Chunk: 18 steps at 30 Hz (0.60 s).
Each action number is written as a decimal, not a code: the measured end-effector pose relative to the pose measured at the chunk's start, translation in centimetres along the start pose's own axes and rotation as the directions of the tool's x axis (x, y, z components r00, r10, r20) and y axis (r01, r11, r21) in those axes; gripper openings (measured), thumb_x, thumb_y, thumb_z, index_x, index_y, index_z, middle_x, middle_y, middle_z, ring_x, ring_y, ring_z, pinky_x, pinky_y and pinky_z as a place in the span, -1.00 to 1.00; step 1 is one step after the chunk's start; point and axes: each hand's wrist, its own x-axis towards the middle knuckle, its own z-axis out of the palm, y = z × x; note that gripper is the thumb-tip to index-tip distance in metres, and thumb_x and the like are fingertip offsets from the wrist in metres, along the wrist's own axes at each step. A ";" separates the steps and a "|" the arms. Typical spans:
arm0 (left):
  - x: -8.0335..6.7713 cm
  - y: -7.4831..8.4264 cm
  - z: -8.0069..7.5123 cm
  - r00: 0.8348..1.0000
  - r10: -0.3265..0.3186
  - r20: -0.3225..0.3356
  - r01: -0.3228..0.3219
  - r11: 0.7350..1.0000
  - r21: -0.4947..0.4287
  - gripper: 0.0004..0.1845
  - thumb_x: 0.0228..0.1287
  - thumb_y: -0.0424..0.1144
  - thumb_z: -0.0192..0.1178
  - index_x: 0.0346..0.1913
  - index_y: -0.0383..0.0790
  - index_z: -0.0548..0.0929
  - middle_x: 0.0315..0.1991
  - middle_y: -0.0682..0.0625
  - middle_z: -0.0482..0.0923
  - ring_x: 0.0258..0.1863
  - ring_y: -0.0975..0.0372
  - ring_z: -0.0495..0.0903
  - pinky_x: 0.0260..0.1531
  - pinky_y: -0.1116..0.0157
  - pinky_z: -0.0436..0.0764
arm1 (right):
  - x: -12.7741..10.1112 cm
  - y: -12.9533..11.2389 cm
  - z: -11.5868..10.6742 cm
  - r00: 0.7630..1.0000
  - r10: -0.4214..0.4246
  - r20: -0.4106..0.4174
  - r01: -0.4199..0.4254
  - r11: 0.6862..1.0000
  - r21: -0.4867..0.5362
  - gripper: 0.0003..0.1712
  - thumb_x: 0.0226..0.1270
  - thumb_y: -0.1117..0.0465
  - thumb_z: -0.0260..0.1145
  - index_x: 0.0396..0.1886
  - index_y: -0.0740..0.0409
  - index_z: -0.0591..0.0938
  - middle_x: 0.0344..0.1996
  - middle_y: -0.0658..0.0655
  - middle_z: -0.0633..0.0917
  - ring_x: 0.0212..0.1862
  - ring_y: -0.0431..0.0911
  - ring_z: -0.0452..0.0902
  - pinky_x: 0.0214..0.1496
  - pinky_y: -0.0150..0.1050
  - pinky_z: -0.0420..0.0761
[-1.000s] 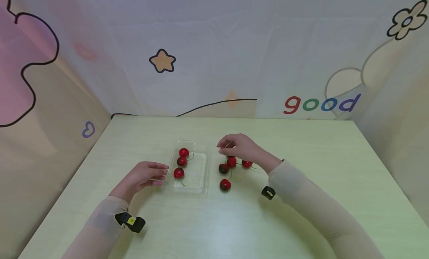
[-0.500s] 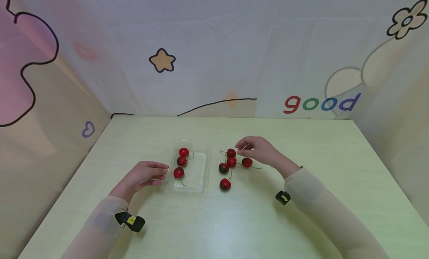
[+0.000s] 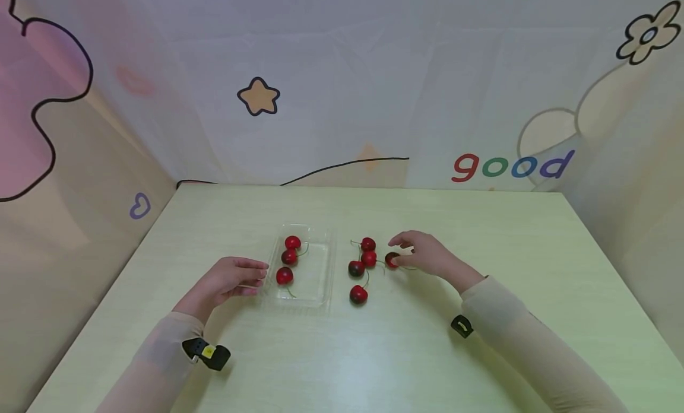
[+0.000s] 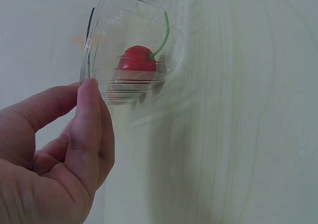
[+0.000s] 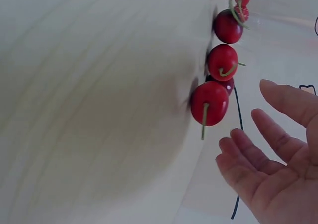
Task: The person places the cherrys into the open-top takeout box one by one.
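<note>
A clear plastic tray (image 3: 326,270) on the table holds three red cherries along its left side. One of them, a cherry (image 4: 136,62) with a green stem, shows through the tray wall in the left wrist view. My left hand (image 3: 237,278) pinches the tray's left rim between thumb and fingers. To the right of the tray lie several more cherries with stems, a dark red cherry (image 3: 358,294) nearest to me. My right hand (image 3: 427,256) is over the rightmost cherry (image 5: 209,104), its fingers spread and apart from the fruit in the right wrist view.
The pale wooden table (image 3: 299,365) reaches back to a printed cloth backdrop (image 3: 331,92), which also hangs at both sides. Each sleeve carries a black wrist device, such as the left strap (image 3: 207,353).
My right hand has moved from above the back of the loose cherries rightward and toward me, to the rightmost cherry. The left hand stays at the tray.
</note>
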 end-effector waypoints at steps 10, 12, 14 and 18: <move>0.1 -0.2 0.0 1.000 0.002 0.002 -0.002 1.000 -0.015 -0.54 0.49 -0.28 0.20 0.31 -0.49 0.51 -0.12 -0.02 0.72 -0.30 0.29 0.64 -0.31 0.45 0.74 | 0.8 0.8 0.9 0.998 0.061 0.025 -0.060 0.998 -0.022 -0.49 0.33 0.21 0.42 0.24 0.27 0.59 0.20 0.33 0.64 0.24 0.23 0.54 0.27 0.09 0.64; 0.0 -0.3 0.0 1.000 0.004 0.003 -0.004 1.000 -0.016 -0.54 0.49 -0.28 0.20 0.31 -0.48 0.51 -0.12 -0.03 0.72 -0.30 0.29 0.64 -0.31 0.44 0.74 | 1.0 0.9 1.1 0.997 0.074 0.029 -0.074 0.997 -0.020 -0.48 0.32 0.22 0.43 0.24 0.27 0.59 0.18 0.32 0.65 0.22 0.21 0.55 0.26 0.07 0.64; 0.0 -0.2 0.0 1.000 0.004 0.003 -0.004 1.000 -0.016 -0.54 0.49 -0.28 0.20 0.31 -0.48 0.51 -0.11 -0.03 0.72 -0.30 0.29 0.64 -0.31 0.44 0.74 | 1.2 0.9 1.3 0.996 0.081 0.030 -0.080 0.997 -0.023 -0.48 0.32 0.23 0.43 0.24 0.28 0.59 0.15 0.32 0.66 0.18 0.19 0.57 0.24 0.04 0.66; 0.0 -0.2 0.0 1.000 0.003 0.001 -0.003 1.000 -0.012 -0.55 0.49 -0.28 0.19 0.31 -0.47 0.52 -0.09 -0.05 0.72 -0.30 0.29 0.64 -0.31 0.44 0.74 | 1.3 1.0 1.4 0.996 0.083 0.026 -0.082 0.996 -0.026 -0.50 0.32 0.27 0.43 0.22 0.31 0.59 0.08 0.33 0.69 0.06 0.12 0.61 0.17 -0.03 0.69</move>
